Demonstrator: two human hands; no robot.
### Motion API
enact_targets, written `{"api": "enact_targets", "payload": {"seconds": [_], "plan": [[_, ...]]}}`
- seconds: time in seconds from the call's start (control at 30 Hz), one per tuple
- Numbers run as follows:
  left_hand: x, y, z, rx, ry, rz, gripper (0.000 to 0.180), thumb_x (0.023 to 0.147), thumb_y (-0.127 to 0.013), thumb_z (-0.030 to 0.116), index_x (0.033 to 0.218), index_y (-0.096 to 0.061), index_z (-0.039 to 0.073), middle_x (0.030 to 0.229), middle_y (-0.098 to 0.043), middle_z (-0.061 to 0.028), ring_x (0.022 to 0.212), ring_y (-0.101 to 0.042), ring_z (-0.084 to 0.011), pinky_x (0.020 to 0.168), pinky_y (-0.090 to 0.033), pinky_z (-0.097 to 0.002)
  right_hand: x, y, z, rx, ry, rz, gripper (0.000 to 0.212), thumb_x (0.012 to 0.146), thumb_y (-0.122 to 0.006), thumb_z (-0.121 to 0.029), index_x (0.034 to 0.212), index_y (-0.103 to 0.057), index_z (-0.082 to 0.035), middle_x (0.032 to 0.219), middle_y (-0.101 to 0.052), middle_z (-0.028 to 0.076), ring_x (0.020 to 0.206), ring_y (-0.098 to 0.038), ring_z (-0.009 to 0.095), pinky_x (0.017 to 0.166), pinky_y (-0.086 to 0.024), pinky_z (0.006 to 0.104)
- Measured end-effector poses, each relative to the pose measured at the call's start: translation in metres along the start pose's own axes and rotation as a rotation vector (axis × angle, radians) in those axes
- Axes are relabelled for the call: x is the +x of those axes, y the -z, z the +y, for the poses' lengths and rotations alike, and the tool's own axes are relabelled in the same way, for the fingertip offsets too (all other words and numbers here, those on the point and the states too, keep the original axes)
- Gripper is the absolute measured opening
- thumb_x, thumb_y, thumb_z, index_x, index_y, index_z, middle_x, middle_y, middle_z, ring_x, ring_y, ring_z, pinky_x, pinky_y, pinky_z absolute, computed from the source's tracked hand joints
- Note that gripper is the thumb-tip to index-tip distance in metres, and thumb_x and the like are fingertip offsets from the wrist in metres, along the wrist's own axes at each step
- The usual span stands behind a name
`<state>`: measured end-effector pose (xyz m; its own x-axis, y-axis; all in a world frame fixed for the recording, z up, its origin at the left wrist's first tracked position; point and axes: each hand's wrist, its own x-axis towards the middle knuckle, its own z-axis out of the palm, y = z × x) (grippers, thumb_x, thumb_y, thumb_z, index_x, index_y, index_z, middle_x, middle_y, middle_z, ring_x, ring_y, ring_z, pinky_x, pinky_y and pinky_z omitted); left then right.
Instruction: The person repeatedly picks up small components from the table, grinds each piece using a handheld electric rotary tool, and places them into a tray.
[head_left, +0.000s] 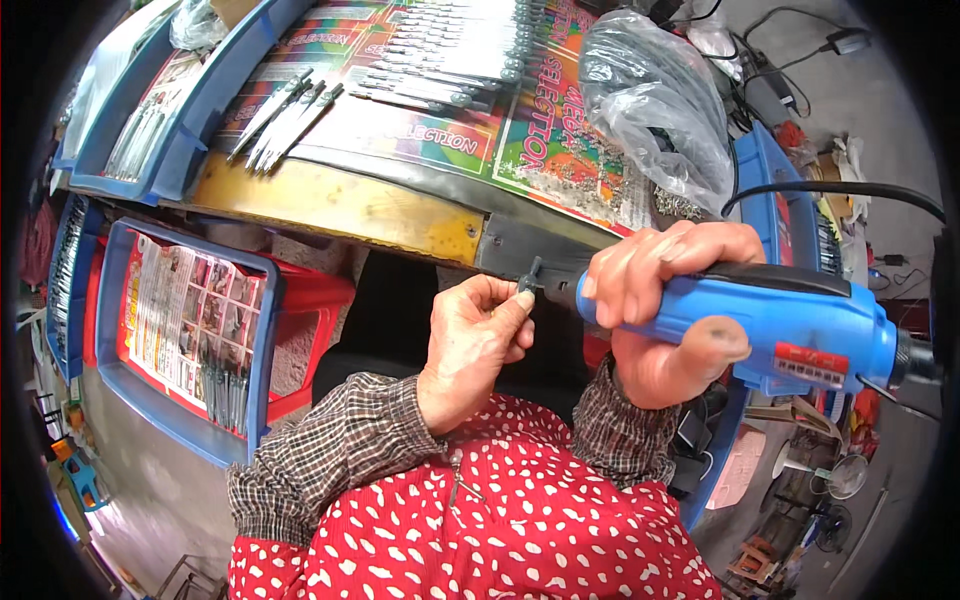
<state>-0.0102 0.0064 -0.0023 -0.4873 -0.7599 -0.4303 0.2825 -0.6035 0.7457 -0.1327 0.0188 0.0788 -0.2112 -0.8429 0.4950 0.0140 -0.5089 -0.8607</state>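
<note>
My left hand [470, 340] is closed in a pinch, thumb against fingertips, around a small dark T-shaped part [533, 276] just off the bench's front edge. My right hand [645, 272] wraps round a blue electric screwdriver [760, 312] lying roughly level, its nose pointing left at the pinched part. Its thumb sticks out below the tool body. Between the nose and the part there is little distance; whether the bit touches it I cannot tell. A black cable leaves the tool's rear end at the right.
Many silvery slim pieces [440, 50] lie in rows on the bench, with a few more [285, 125] at its left. Small screws [575, 170] are scattered near a clear plastic bag [655, 95]. Blue trays [270, 350] stand left and right; a red stool [320, 300] supports one.
</note>
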Motion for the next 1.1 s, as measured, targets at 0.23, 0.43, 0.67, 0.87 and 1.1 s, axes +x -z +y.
{"api": "enact_targets", "payload": {"seconds": [0.23,0.43,0.67,0.87,1.1], "plan": [[-0.001,0.0,0.0,-0.013,-0.013,-0.014,0.015,0.085,-0.059,0.011,0.087,-0.055,-0.003,0.063,-0.056,-0.0024,0.052,-0.05,-0.0051,0.045,-0.04,-0.0172,-0.006,0.002,-0.002,0.016,0.099,-0.104,0.057,0.077,-0.061,-0.055,0.095,-0.041,-0.005,0.063,-0.046,0.004,0.05,-0.048,0.015,0.051,-0.044,0.0319],[-0.001,0.0,0.001,-0.005,-0.001,-0.008,0.014,0.085,-0.059,0.011,0.087,-0.055,-0.003,0.062,-0.056,-0.0024,0.052,-0.05,-0.0049,0.045,-0.04,-0.0171,0.0,0.006,0.005,0.077,0.181,-0.205,0.058,0.077,-0.06,-0.055,0.095,-0.04,-0.004,0.064,-0.047,0.004,0.05,-0.049,0.015,0.051,-0.045,0.0324],[0.0,0.0,0.002,0.044,-0.016,-0.007,0.017,0.087,-0.058,0.015,0.087,-0.054,-0.002,0.064,-0.055,-0.0027,0.051,-0.047,-0.0054,0.045,-0.036,-0.0172,0.006,0.025,0.009,0.299,0.125,-0.392,0.054,0.065,-0.079,-0.009,0.105,-0.044,0.001,0.078,-0.055,0.013,0.072,-0.056,0.023,0.066,-0.048,0.0367],[0.001,-0.001,0.001,0.034,-0.009,-0.013,0.016,0.088,-0.057,0.014,0.088,-0.054,-0.002,0.065,-0.056,-0.0026,0.051,-0.047,-0.0052,0.045,-0.037,-0.0169,0.002,0.008,0.006,0.068,0.192,-0.189,0.06,0.076,-0.061,-0.056,0.094,-0.041,-0.003,0.063,-0.048,0.005,0.049,-0.05,0.016,0.051,-0.046,0.0336],[0.0,-0.001,0.003,0.047,0.0,-0.014,0.015,0.088,-0.056,0.013,0.088,-0.054,-0.002,0.064,-0.055,-0.0025,0.052,-0.047,-0.0047,0.045,-0.037,-0.0162,0.003,0.008,0.007,0.089,0.212,-0.208,0.059,0.076,-0.061,-0.056,0.094,-0.041,-0.003,0.063,-0.048,0.005,0.049,-0.05,0.017,0.052,-0.046,0.0346]]}}
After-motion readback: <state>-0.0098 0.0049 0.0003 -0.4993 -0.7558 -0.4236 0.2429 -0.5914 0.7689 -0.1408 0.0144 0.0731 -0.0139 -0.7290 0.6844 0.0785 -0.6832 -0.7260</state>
